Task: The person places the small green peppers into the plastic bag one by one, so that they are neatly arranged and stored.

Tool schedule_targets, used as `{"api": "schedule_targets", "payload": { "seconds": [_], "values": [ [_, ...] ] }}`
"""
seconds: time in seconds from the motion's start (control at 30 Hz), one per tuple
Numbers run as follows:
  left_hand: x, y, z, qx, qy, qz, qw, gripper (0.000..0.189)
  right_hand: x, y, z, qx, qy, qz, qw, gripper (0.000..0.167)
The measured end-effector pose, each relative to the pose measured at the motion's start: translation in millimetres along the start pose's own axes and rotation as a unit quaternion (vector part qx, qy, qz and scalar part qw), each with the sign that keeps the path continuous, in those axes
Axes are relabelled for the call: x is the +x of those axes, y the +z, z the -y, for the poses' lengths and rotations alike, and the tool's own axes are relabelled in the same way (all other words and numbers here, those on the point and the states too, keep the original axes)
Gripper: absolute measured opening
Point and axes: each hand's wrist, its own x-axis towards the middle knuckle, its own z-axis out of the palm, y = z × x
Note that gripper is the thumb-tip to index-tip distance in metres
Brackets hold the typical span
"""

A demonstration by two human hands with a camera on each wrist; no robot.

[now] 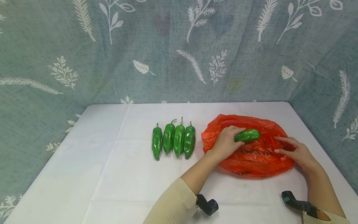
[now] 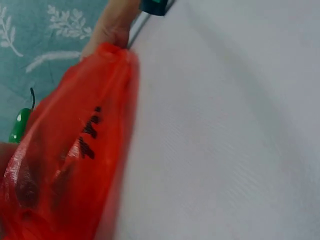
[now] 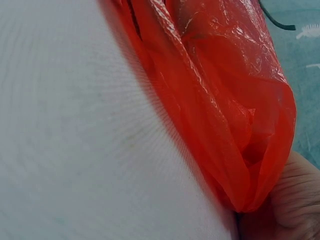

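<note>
Over the red plastic bag (image 1: pixel 257 169), my left hand (image 1: pixel 227 141) grips a green chili pepper (image 1: pixel 250 135) between thumb and fingers, its stem pointing right. Part of that pepper (image 2: pixel 20 125) shows past the bag (image 2: pixel 75 165) in the left wrist view. My right hand (image 1: pixel 300 154) rests at the bag's right side, thumb and fingers extended and apart on the plastic. In the right wrist view the bag (image 3: pixel 215 100) hides most of the right hand (image 3: pixel 297 200). Dark shapes show faintly through the bag in the left wrist view.
Several green chili peppers (image 1: pixel 179 140) lie side by side left of the bag, stems pointing away. A white cloth covers the table (image 1: pixel 126 189). Behind and at the sides hangs a grey-green leaf-patterned curtain (image 1: pixel 167 71). Black devices (image 1: pixel 207 205) sit on both wrists.
</note>
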Motion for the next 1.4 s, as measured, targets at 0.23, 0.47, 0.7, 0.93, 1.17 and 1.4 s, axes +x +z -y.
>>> {"api": "schedule_targets", "payload": {
  "seconds": [0.23,0.47,0.7,0.93,1.17,1.4],
  "values": [
    [-2.9,7.3,6.8,-0.010,-0.022,0.006,0.9997,0.045,-0.1,1,0,0.009,0.002,-0.002,1.0000,0.064],
    [-4.3,13.2,9.2,0.059,-0.033,-0.008,0.9977,0.043,-0.4,1,0,0.012,0.000,0.000,0.9999,0.063],
    [-3.9,20.5,14.1,0.083,-0.028,0.002,0.9961,0.044,-0.8,2,0,0.017,0.004,0.001,0.9998,0.064],
    [-4.0,23.5,16.9,0.077,-0.033,0.022,0.9963,0.046,0.9,2,-2,0.003,-0.002,-0.003,1.0000,0.065],
    [-2.2,26.1,18.0,0.082,-0.037,0.014,0.9958,0.044,0.2,2,1,0.005,0.003,-0.001,1.0000,0.067],
    [-1.4,24.6,14.6,0.091,-0.039,0.002,0.9951,0.045,0.0,1,0,-0.006,0.003,-0.003,1.0000,0.066]
  ]
}}
